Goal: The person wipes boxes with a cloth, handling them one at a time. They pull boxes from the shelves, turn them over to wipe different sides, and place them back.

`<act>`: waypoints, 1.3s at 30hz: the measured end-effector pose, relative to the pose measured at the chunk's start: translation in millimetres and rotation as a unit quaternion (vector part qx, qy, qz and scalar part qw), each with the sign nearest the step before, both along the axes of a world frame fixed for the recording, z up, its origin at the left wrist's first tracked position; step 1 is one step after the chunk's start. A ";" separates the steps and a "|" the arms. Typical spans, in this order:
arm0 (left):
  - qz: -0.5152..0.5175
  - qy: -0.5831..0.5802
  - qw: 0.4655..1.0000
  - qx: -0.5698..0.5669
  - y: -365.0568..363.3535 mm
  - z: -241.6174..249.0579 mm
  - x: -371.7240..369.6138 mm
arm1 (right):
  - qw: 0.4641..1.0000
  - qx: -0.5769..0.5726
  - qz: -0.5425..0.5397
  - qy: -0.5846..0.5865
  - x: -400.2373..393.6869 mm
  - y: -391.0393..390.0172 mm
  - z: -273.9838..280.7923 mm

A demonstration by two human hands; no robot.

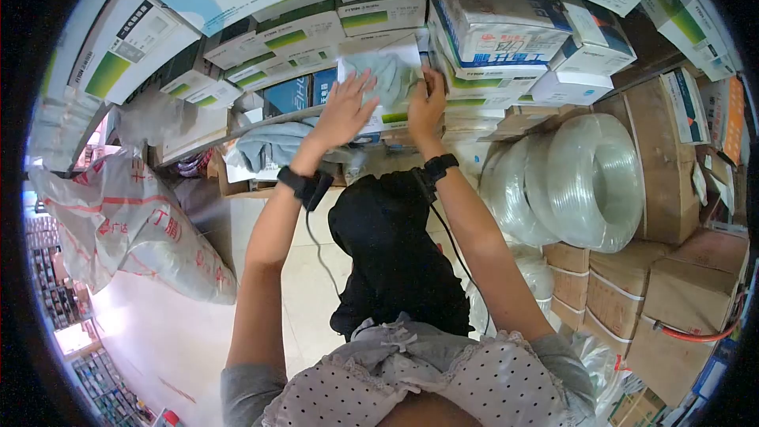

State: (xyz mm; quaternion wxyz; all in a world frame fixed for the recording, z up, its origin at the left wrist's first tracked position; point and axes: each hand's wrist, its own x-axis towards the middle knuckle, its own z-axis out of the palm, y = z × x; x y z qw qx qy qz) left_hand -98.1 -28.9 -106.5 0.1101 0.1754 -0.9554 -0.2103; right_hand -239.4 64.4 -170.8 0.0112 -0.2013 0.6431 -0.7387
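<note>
Both hands, the left hand (344,111) and the right hand (427,103), are pressing with spread fingers on a clear packet (383,79), keeping it flat against the stacked boxes (300,35).

The person wears a grey short-sleeved top with small dark dots and a gathered ruffle across the front. A black band (299,183) sits on the left wrist and another black band (440,166) on the right, each trailing a thin black cable down along the bare forearms.
</note>
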 end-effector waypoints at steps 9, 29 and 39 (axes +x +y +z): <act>0.108 0.041 0.993 0.003 -82.9 -49.1 -58.7 | 0.993 0.059 -0.023 0.101 -1.4 8.2 10.3; 0.008 -0.018 0.984 -0.179 33.7 4.0 10.1 | 0.992 0.098 0.007 0.080 1.0 12.2 14.4; -0.079 -0.065 0.994 -0.050 -12.2 -8.7 -78.1 | 0.994 0.060 -0.013 0.092 2.1 11.2 14.6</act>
